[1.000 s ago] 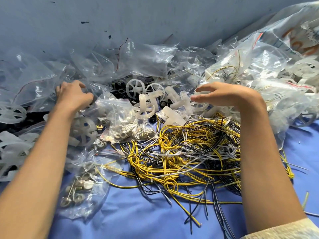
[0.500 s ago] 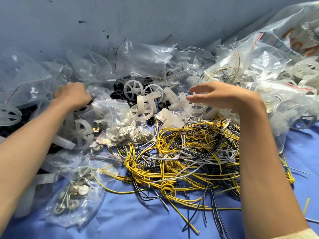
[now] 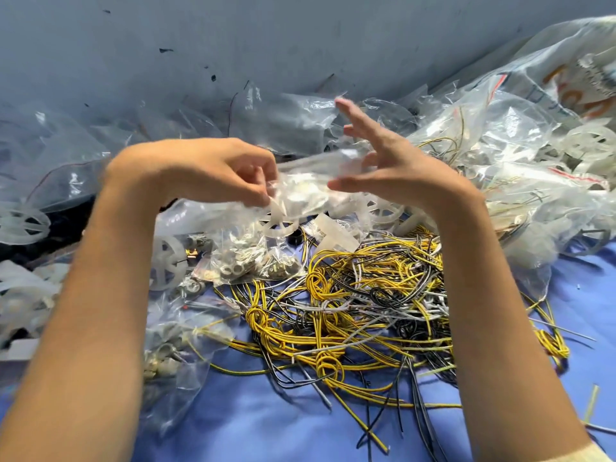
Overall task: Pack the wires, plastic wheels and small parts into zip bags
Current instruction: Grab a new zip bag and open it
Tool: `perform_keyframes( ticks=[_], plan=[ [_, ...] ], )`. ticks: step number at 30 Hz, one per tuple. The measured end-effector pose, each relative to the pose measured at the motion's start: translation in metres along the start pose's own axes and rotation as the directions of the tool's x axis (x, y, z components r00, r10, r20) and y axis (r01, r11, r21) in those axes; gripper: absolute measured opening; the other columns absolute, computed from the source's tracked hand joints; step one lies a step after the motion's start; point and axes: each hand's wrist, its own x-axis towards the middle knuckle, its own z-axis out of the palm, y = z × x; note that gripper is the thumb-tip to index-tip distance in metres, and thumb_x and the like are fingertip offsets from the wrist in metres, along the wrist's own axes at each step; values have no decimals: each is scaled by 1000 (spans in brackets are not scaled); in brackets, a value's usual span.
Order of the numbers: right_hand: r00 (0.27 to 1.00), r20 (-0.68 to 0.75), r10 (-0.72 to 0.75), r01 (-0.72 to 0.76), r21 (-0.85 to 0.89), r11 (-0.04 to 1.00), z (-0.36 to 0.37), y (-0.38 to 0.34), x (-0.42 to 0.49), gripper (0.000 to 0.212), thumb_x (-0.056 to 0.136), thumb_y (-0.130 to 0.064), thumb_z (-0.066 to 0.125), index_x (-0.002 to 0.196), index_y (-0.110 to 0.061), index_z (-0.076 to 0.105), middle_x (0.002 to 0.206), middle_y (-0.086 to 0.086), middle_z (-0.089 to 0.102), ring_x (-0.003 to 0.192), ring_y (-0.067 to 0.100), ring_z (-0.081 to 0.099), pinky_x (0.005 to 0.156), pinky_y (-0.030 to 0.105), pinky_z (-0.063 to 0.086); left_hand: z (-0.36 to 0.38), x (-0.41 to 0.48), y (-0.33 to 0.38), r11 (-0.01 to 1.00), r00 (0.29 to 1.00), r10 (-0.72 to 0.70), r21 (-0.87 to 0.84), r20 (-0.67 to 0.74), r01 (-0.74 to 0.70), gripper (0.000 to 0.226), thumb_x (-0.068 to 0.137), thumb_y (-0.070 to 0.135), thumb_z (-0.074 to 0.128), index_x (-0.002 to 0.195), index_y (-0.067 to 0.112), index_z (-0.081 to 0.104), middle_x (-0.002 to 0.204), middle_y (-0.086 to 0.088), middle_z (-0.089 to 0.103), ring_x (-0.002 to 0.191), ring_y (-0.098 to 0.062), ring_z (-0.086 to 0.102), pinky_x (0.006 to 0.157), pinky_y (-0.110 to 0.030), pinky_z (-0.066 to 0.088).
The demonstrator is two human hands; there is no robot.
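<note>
Now raised, the hands are meeting above the wires — left hand is pinching a clear zip bag, right hand is splaying its fingers beside it.

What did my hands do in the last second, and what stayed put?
The left hand came in from the pile at left and now pinches a clear zip bag, lifted above the wheels. The right hand rose beside its other end, fingers spread. The wire tangle stayed put.
</note>
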Motion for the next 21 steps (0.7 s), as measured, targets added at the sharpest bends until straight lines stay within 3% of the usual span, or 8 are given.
perform_keyframes(
  ticks=[2,4,5,8,12,14,17,21],
  plan=[
    [999,-23,-27,27,-8,1000,-1,0,-3,47,81,-24,72,125,-28,57,128,-7,60,101,0,61,93,25,51,5,-5,1,991,998,56,-118,-37,-60,12,85,19,70,82,27,62,73,8,65,68,-5,56,68,-19,41],
    [997,-75,-25,24,-20,1000,0,1,-4,12,84,-25,69,95,-22,67,98,-4,70,87,7,66,87,38,54,7,-8,-1,981,994,77,-173,-80,-90,14,86,17,67,81,29,62,68,13,61,63,0,53,60,-8,39],
    [995,-95,-12,10,-18,1000,1,2,-4,8,85,-26,67,90,-20,66,92,-2,71,83,9,66,86,41,54,8,-9,-2,985,993,77,-149,-94,-91,15,86,17,67,81,30,62,68,15,61,62,0,52,59,-8,38],
    [996,-80,48,-47,13,999,2,5,-1,17,88,-33,63,97,-19,65,96,-3,70,85,12,68,85,43,55,7,-12,-6,994,985,80,-58,-150,-90,19,84,17,64,76,34,61,74,16,61,64,2,54,68,-17,42],
    [969,206,136,-136,-13,991,6,13,-1,36,85,-28,67,119,-21,59,111,-6,67,85,4,68,69,13,54,5,-21,-8,993,987,109,-40,-117,-114,12,77,21,66,77,31,61,78,12,62,68,-2,57,75,-29,44],
    [951,273,147,-157,14,987,11,13,-1,41,84,-24,68,123,-19,57,104,-3,71,82,4,69,67,13,53,6,-23,-7,993,992,117,-9,-52,-118,8,70,27,65,77,30,60,75,12,61,67,-7,57,73,-34,46],
    [938,311,157,-177,38,984,18,10,3,63,73,-50,63,130,-23,52,100,-2,73,82,6,70,63,15,52,10,-20,-2,988,988,146,36,45,-148,15,73,16,70,74,26,60,72,9,58,67,-12,55,73,-44,50],
    [891,398,218,-246,21,969,30,13,9,98,63,-62,57,148,-26,26,120,-1,65,91,6,68,68,18,49,14,-16,1,984,983,158,71,95,-165,25,73,5,72,67,26,58,67,10,57,65,-10,57,74,-46,51]
  ],
)
